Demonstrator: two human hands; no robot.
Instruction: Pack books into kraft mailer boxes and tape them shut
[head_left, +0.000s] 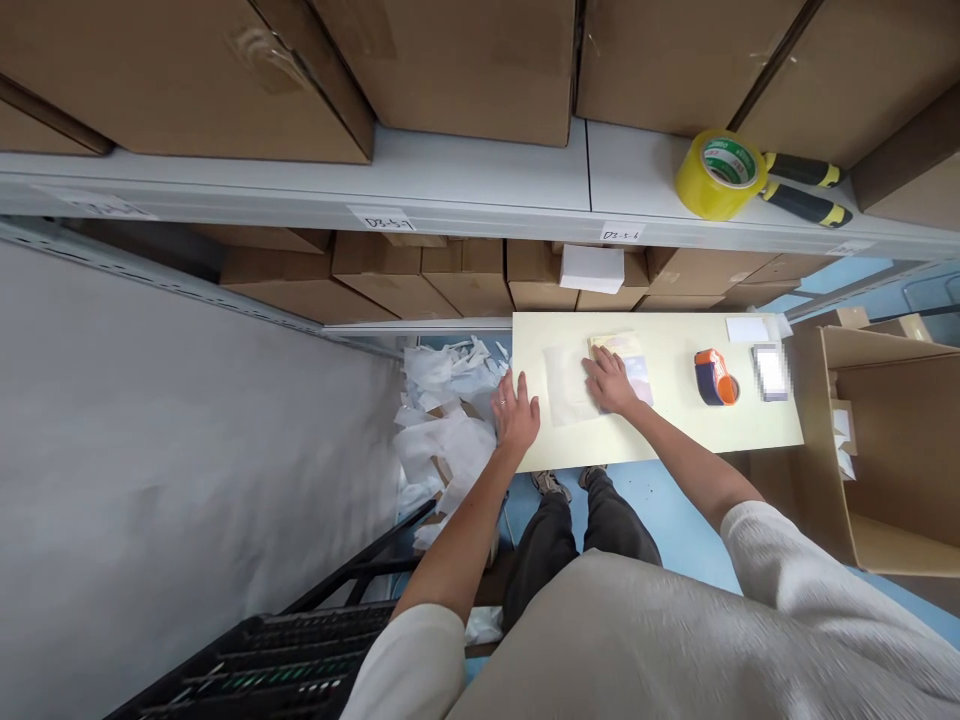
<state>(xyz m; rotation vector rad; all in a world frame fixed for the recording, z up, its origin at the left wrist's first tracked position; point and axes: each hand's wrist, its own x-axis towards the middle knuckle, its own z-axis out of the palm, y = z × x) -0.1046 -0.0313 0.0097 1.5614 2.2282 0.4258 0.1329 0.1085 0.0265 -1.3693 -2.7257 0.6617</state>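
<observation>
My left hand (517, 411) is at the left edge of the pale table (675, 435), its fingers spread and nothing in it. Fingers stretched out, my right hand (610, 381) rests on a flat, pastel-coloured packet (637, 372), partly covering it. A translucent whitish sheet or bag (568, 388) lies flat between my hands, its right side against the packet. Farther right on the table stands an orange and dark purple tape dispenser (716, 378).
White paper scraps (454, 430) are heaped left of the table. An open cardboard box (900, 440) stands at the right, a black crate (270, 660) at lower left. Boxes fill the shelf (480, 180) above, which holds yellow tape (705, 185) and black-yellow handles (802, 200).
</observation>
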